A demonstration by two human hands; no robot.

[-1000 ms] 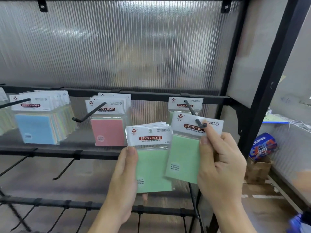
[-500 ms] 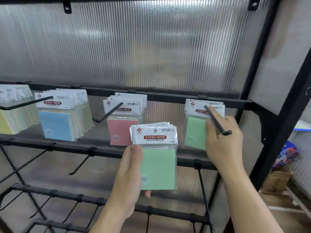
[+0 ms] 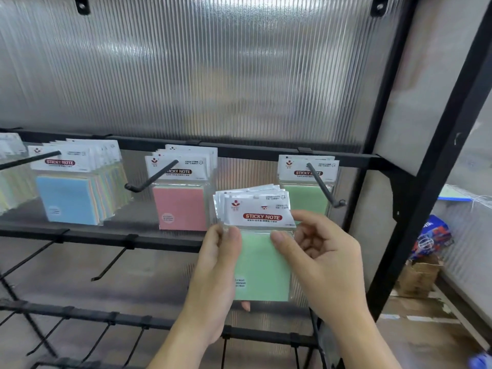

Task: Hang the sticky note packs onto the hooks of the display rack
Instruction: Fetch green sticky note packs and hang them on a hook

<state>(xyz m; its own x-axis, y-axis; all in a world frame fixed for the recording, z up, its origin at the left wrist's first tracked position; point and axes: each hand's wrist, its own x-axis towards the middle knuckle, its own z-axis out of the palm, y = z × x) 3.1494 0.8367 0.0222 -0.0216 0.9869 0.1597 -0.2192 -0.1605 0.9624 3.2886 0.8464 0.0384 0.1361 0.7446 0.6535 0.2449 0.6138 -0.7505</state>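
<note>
My left hand [image 3: 217, 265] grips a stack of green sticky note packs [image 3: 262, 265] in front of the rack, thumb on its front left edge. The thumb of my right hand [image 3: 316, 251] pinches the front pack at its right edge, below the white header. Behind them, green packs [image 3: 306, 182] hang on the right hook [image 3: 323, 187]. Pink packs [image 3: 181, 203] hang on the middle hook [image 3: 151, 178], and blue-fronted packs [image 3: 69, 198] on a hook [image 3: 29, 159] further left.
The black rack frame [image 3: 426, 182] has a ribbed translucent back panel [image 3: 199, 70]. Bare hooks [image 3: 111, 262] stick out from the lower bars. A cardboard box [image 3: 418, 275] with a blue and red packet [image 3: 430, 238] stands on the floor at the right.
My right hand let go of the pack it slid onto the right hook and came back down to the stack in my left hand. The view shifted slightly left.
</note>
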